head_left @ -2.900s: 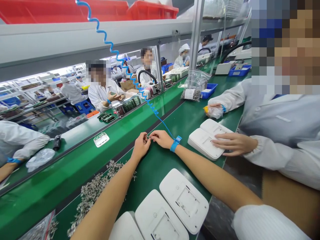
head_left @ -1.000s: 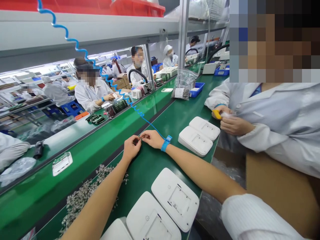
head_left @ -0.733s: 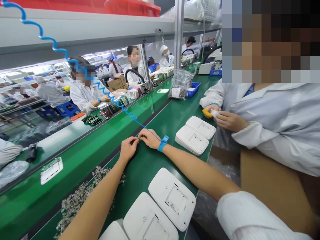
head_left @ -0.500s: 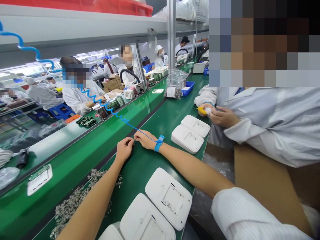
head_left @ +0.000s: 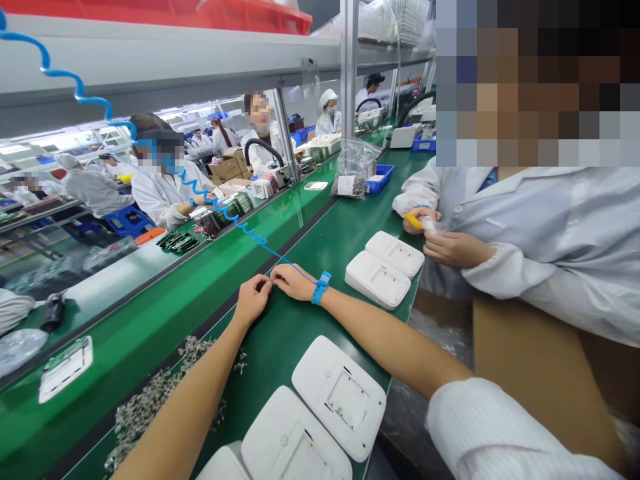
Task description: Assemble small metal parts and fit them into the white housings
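Note:
My left hand (head_left: 251,298) and my right hand (head_left: 293,282) meet at the fingertips over the green bench (head_left: 270,353). Both are closed in a pinch, and whatever sits between the fingers is too small to make out. A blue wrist strap (head_left: 321,288) with a coiled cord (head_left: 240,223) is round my right wrist. Beside my left forearm lies a heap of small metallic parts with thin leads (head_left: 145,407), partly hidden by the arm. White plastic housings (head_left: 339,398) lie in a row nearer me, and two more housings (head_left: 383,279) are right of my right hand.
A green conveyor belt (head_left: 165,313) runs along the bench, carrying a white panel with a green board (head_left: 66,369). To the right, a co-worker's hands (head_left: 450,247) hold something yellow and white. A bag of parts (head_left: 351,177) and a blue tray (head_left: 380,179) stand farther off.
The view has shifted slightly. The white panel on the belt has slid toward the lower left. My hands remain pinched together in nearly the same place; the co-worker's hands have moved a little.

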Demonstrator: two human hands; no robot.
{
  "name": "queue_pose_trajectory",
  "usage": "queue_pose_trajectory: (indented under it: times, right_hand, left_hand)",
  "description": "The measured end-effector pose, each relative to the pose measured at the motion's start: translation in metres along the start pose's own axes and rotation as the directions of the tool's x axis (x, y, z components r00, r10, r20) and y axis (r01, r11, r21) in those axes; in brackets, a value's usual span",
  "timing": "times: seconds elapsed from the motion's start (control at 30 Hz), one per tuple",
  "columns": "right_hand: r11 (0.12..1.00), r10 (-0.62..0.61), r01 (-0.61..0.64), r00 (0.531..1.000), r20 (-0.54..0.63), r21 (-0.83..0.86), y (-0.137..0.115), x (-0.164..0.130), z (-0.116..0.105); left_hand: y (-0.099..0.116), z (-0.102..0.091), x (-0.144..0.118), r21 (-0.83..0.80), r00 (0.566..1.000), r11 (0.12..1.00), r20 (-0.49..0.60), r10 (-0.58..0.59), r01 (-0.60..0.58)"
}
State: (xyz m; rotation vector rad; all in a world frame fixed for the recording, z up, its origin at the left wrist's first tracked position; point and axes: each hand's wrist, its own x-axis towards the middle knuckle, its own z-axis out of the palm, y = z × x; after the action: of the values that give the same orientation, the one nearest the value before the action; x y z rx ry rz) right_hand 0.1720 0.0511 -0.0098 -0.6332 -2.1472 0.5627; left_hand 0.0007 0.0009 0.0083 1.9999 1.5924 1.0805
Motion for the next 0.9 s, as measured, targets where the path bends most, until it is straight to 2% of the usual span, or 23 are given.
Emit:
queue_pose_trajectory:
  times: [0.2,0.37,0.7,0.9]
  right_hand:
    - [0.970,0.148,-0.132,0.987,-0.068,0.203,0.0017,0.0014,0.0028]
    - [0.889,0.234,-0.217,0.972,0.008,0.404,-0.0017,0.0034,0.0020]
    - [0.855,0.261,-0.240,0.965,0.017,0.460,0.0068,0.0053,0.0056]
    - [0.885,0.226,-0.211,0.974,0.013,0.414,0.0068,0.0059,0.0008]
  left_hand:
    - [-0.0054,0.0006,-0.0001,0.036,0.998,0.997,-0.014,0.066,-0.065]
    - [-0.0026,0.0002,-0.0007,0.038,0.994,0.994,-0.043,0.104,-0.102]
    - [-0.0020,0.0020,-0.0009,0.059,0.985,0.984,-0.038,0.169,-0.166]
    - [-0.0032,0.0024,-0.0001,0.076,0.977,0.978,-0.068,0.201,-0.196]
